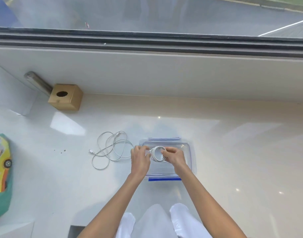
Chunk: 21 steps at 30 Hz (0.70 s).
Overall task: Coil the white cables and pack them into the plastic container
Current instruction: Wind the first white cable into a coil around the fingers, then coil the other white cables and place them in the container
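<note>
White trousers [155, 220]: the person's knees, at the near edge of the view, with both bare forearms reaching out over them.
Left hand [140, 158]: fingers [144, 149] curled and clamped on the left side of the coil.
Right hand [174, 156]: fingers [166, 152] bent, pinching the right side of the same coil.
Coiled white cable [156, 156]: a tight round ring of several turns, held between both hands over the open container; whether it touches the bottom cannot be told.
Plastic container [190, 152]: clear, rectangular, with blue clips on its near and far edges, standing on the counter [233, 152].
Loose white cable [111, 150]: lying in untidy loops on the counter just left of the container, one plug end pointing left.
Cartoon package [1, 177]: green and yellow, at the far left edge.
Cardboard box [65, 97]: brown, with a round hole on top, against the back ledge.
Metal tube [38, 82]: leaning behind the box.
Window [147, 14]: beyond the ledge, looking onto a road.
</note>
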Motion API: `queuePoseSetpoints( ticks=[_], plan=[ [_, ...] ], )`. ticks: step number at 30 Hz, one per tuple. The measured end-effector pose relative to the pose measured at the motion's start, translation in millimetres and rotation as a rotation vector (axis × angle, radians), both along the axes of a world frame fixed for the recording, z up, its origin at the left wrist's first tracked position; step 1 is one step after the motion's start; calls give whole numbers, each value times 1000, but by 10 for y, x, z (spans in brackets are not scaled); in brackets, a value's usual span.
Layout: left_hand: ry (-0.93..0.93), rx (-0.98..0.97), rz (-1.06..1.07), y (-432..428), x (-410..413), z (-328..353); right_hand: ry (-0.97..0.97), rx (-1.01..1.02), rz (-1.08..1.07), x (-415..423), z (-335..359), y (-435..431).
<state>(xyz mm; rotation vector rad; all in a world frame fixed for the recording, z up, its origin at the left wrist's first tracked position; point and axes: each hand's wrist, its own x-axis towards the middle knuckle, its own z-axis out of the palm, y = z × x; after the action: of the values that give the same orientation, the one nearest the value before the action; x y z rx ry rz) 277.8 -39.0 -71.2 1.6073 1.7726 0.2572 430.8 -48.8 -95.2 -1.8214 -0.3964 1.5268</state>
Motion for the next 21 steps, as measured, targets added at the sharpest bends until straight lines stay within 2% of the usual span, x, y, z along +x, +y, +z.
queuePoseSetpoints(
  ticks=[6,10,15,21],
  plan=[
    [171,73,110,161,73,-133,25,-56,24,-19,-349,237],
    [152,-14,171,181,48,-198,-6,-81,56,-107,-483,341],
    [42,-20,181,241,-70,-254,-105,-116,39,-288,-584,418],
    [14,-16,169,256,-143,-286,-180,-105,-40,-406,-585,396]
  ],
)
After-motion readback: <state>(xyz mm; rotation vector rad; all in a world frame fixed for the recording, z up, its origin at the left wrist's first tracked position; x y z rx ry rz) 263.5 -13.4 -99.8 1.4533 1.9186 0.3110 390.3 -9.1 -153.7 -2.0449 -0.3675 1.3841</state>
